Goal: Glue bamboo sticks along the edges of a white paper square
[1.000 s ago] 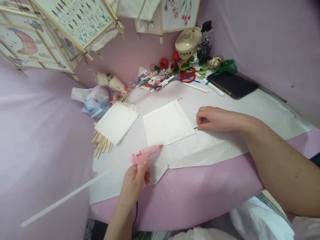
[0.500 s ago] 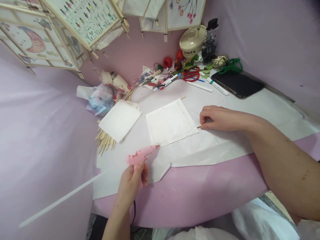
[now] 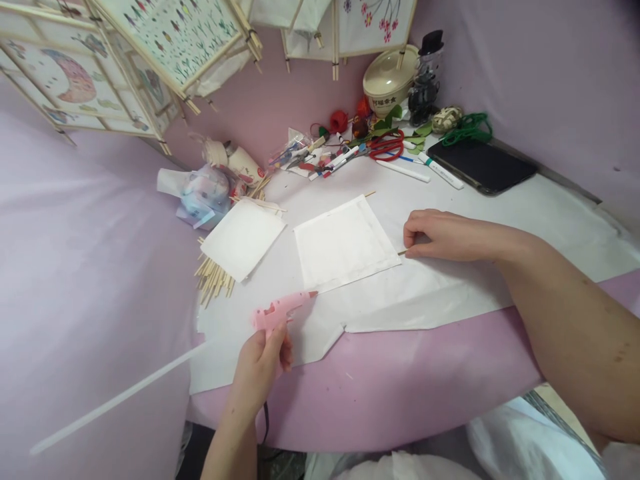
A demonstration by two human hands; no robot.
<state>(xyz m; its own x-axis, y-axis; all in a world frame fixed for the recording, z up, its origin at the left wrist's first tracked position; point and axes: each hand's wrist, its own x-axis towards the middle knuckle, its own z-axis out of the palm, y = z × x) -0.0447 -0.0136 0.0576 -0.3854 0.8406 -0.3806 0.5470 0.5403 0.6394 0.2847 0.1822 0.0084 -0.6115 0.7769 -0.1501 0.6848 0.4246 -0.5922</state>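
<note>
My left hand (image 3: 263,360) is wrapped round the grip of a pink glue gun (image 3: 281,312). A long white glue stick (image 3: 120,397) sticks out behind the gun to the lower left. The nozzle points at the near-left corner of a square white paper panel (image 3: 347,243) lying on the table. A thin stick (image 3: 370,193) pokes out past the panel's far corner. At the panel's right corner, my right hand (image 3: 425,235) pinches the end of another thin wooden stick (image 3: 402,253), most of which is hidden under the paper.
White paper sheets (image 3: 243,239) lie on a bundle of wooden sticks (image 3: 214,277) at left. Behind are red scissors (image 3: 387,145), markers (image 3: 440,170), a lidded bowl (image 3: 391,80), green cord (image 3: 469,128) and a black tablet (image 3: 484,165). Paper lanterns (image 3: 75,80) hang above.
The whole view has shifted slightly. The glue gun's tip sits a little further from the panel's near edge; both hands keep their grips.
</note>
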